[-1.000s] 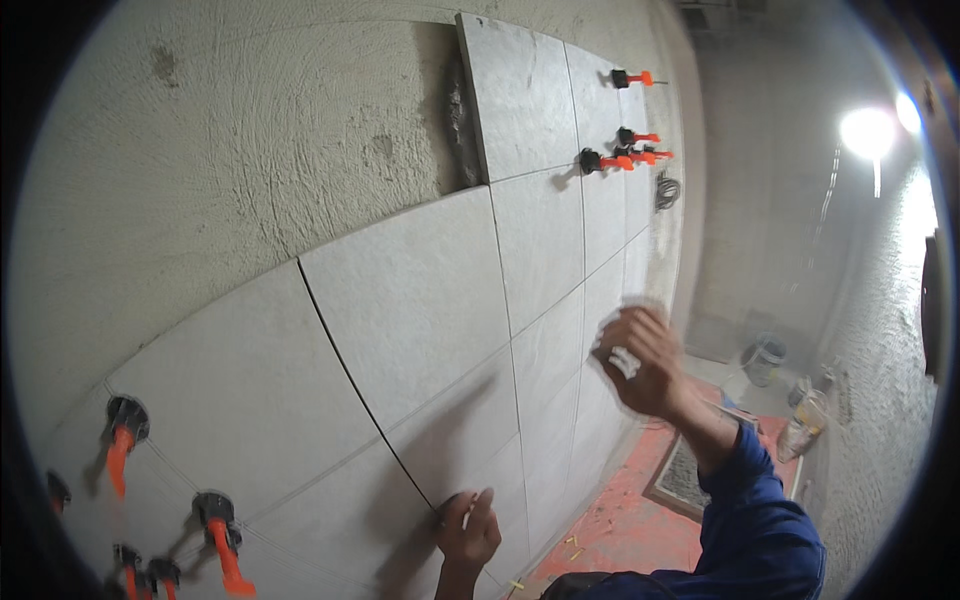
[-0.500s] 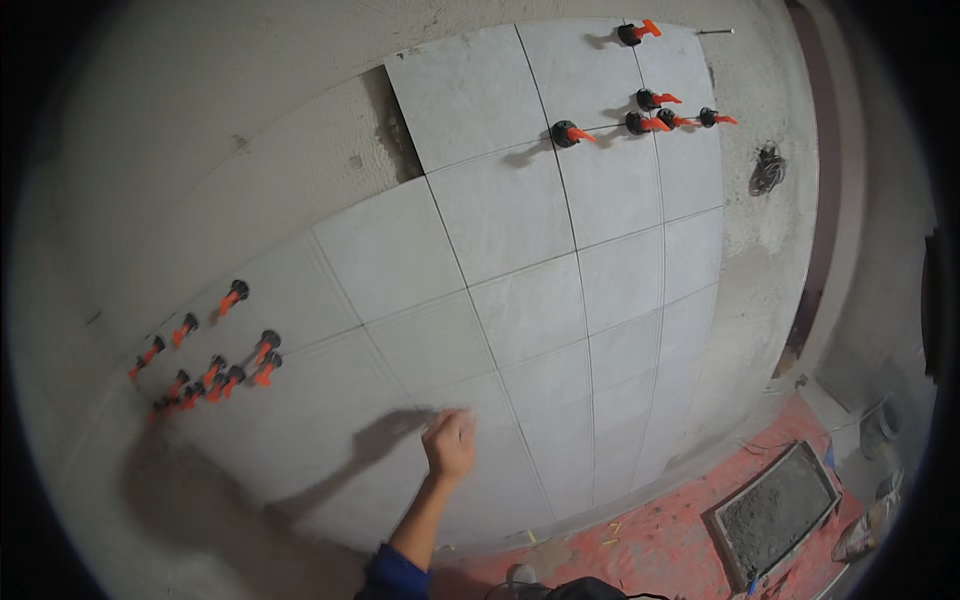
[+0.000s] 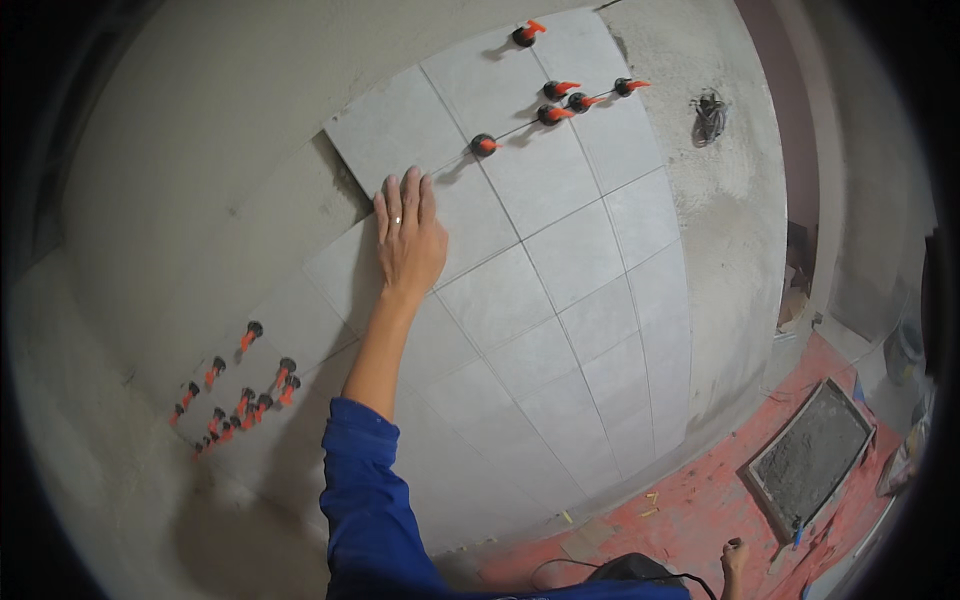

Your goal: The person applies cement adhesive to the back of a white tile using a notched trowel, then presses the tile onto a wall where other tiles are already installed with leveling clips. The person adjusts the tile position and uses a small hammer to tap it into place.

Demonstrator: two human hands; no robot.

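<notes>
My left hand (image 3: 410, 245) lies on the wall tiles, palm against them and fingers stretched upward. Its fingertips are near the joint below the upper-left grey tile (image 3: 395, 130), beside that tile's lower left corner. One finger wears a ring. At the lower right, my right hand (image 3: 735, 552) is low over the floor with its fingers curled closed; whether anything is in it I cannot make out. Several black tile-levelling clips with orange handles (image 3: 484, 145) sit along the upper joints. More orange-handled clips (image 3: 287, 368) cluster on the tiles at the lower left.
Bare rough plaster (image 3: 210, 170) borders the tiles on the left. Looped cables (image 3: 709, 118) stick out of the wall at the right. On the red floor covering (image 3: 690, 490) lies a shallow tray of grey mortar (image 3: 815, 455). A bucket (image 3: 903, 352) stands at the far right.
My left hand has risen from the lower tiles to the upper-left tile, and its curled fingers have straightened. My right hand has come into view. The view has shifted, moving the tiles left.
</notes>
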